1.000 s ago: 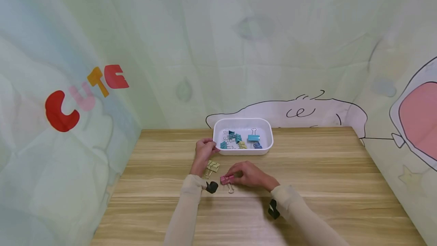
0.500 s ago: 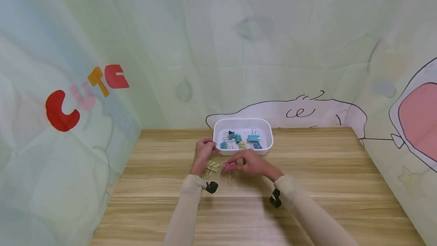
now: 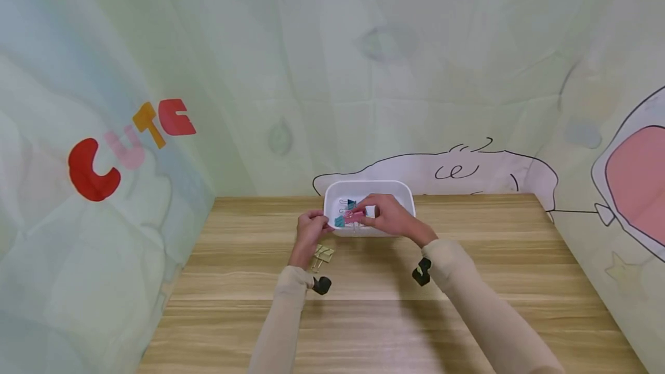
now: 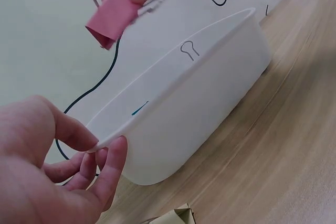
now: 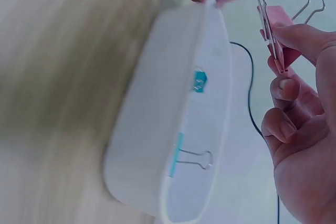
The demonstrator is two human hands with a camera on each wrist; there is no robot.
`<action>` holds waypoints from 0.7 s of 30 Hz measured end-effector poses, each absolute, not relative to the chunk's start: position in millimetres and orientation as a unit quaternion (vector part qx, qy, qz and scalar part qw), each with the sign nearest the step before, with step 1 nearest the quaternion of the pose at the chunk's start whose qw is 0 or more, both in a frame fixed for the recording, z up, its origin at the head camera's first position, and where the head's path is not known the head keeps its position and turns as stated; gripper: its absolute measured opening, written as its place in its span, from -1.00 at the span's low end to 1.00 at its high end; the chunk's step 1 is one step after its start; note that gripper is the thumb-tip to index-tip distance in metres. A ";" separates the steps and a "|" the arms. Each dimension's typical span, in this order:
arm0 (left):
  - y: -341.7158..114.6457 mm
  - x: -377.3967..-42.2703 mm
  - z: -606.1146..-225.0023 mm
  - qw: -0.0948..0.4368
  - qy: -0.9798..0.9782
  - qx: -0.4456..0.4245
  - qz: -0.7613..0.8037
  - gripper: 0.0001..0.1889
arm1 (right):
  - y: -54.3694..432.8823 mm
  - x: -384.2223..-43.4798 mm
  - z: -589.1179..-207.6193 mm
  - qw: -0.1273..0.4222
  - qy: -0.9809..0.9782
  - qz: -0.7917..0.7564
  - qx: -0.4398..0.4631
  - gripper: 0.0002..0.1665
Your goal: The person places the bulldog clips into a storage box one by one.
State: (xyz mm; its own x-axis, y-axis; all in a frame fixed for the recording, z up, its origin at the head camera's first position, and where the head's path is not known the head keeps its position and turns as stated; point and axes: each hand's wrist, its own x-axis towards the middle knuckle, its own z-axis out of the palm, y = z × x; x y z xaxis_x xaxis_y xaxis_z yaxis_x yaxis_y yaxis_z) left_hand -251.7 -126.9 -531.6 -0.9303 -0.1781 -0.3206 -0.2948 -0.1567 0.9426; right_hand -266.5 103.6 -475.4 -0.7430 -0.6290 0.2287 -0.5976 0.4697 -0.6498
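Note:
A pink binder clip (image 5: 281,40) is pinched between the thumb and fingers of my right hand (image 3: 391,214), above the white plastic tub (image 4: 210,87). Both of its wire handles show in the right wrist view. My left hand (image 3: 310,229) grips the tub's near left corner, thumb over the rim and fingers against the outside. Inside the tub lie teal clips, among them a teal binder clip (image 3: 340,221) at the left; my right hand hides others. On the table by my left wrist lies a yellow binder clip (image 3: 324,253), its handles toward me.
The tub stands at the back of the wooden table (image 3: 249,316), close to a printed curtain (image 3: 291,74) that rises behind and along both sides. A black wrist camera (image 3: 322,285) sits on the left wrist and another (image 3: 422,272) on the right.
My right hand has lifted the pink binder clip off the table and carried it forward over the tub. My left hand has stayed at the tub's corner.

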 end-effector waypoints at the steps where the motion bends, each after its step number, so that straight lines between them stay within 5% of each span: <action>1: -127.1 -251.6 -531.2 0.041 0.648 -0.184 0.738 -0.61 | 104.4 -268.7 -471.7 0.021 0.860 -0.372 -0.350 -0.75; 21: -127.1 -251.8 -530.9 0.047 0.652 -0.187 0.733 -0.62 | 106.9 -287.1 -443.3 -0.008 0.882 -0.375 -0.286 -0.72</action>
